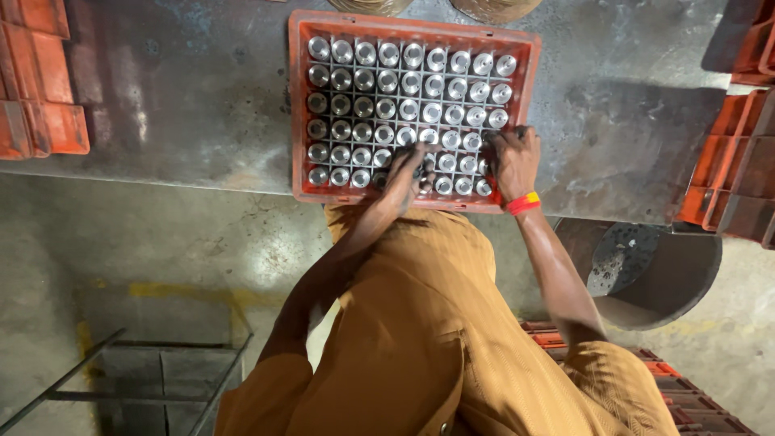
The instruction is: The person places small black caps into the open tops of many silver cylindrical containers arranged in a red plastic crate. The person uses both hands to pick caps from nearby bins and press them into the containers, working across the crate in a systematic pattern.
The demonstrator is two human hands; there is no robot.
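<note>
Both hands are reaching into the orange divided crate [300, 105] sitting at the near edge of the steel worktop [161, 97]. The left hand [406, 172] and right hand [515, 157] are curling their fingers down among the near-row metal cylinders [410, 85]; whether either is gripping one, I cannot tell. The cylinders are looking heavy, rigid and slick, best pinched at the rims; the cell walls are leaving only upward room

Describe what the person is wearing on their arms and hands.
Both hands are bare, no gloves. The right hand has a red and yellow band round the wrist; the left hand wears nothing. Short, loose sleeves of a ribbed mustard-brown shirt cover the upper arms, leaving both forearms uncovered.
</note>
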